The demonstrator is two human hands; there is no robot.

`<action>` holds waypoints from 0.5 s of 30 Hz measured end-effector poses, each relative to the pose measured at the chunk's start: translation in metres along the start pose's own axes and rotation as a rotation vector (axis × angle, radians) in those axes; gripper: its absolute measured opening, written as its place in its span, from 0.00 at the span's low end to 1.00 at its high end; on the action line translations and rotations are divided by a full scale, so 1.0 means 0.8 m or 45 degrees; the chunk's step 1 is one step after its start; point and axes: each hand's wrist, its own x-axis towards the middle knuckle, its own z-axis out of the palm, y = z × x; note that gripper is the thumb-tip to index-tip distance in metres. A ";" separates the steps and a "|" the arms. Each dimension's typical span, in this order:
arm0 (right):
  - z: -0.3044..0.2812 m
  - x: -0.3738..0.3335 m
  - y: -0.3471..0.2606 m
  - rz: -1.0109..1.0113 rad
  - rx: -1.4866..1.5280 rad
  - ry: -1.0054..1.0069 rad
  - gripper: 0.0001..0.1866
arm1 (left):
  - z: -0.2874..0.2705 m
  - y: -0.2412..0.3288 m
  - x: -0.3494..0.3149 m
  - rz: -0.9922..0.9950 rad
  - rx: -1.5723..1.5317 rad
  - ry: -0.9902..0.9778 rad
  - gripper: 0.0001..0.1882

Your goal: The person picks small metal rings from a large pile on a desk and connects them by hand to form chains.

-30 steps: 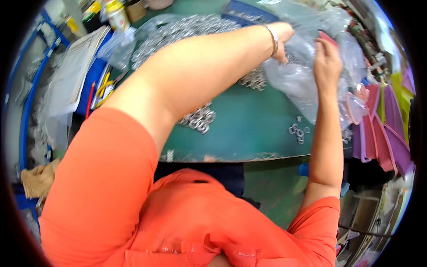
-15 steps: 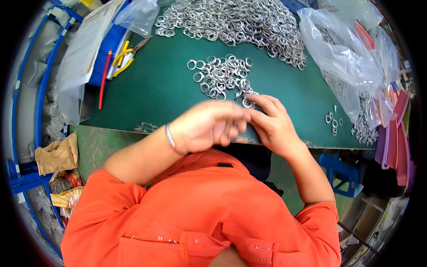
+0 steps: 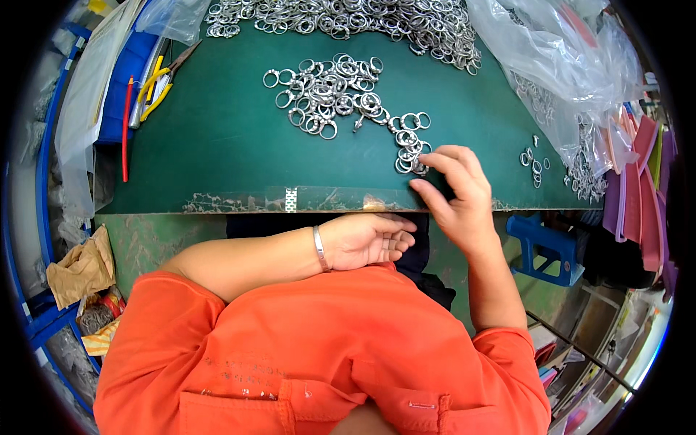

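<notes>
Left hand (image 3: pixel 360 243) lower, rings (image 3: pixel 330 93) silvery

You can read no lettering, label, number or sign here; the small dark marks (image 3: pixel 250 375) on your orange shirt (image 3: pixel 319 326), above the pocket (image 3: pixel 232 415), are too faint to make out.

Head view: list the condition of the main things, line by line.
Left hand: palm showing, fingers slightly curled, empty
Right hand: thumb and fingers parted
Near rings: loosely clustered
Far rings: heaped
Yellow-handled tool: handles spread
Clear plastic bag: crumpled
Brown paper bag: crumpled
</notes>
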 end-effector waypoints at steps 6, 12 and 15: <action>0.004 -0.016 0.016 -0.120 -0.090 0.015 0.14 | -0.022 -0.003 0.018 0.130 -0.218 -0.064 0.12; 0.004 -0.016 -0.005 -0.032 -0.059 0.056 0.15 | -0.025 -0.007 0.023 0.122 -0.292 -0.182 0.13; 0.010 -0.018 0.008 -0.187 -0.177 -0.010 0.14 | -0.013 -0.005 0.020 0.117 -0.267 -0.105 0.12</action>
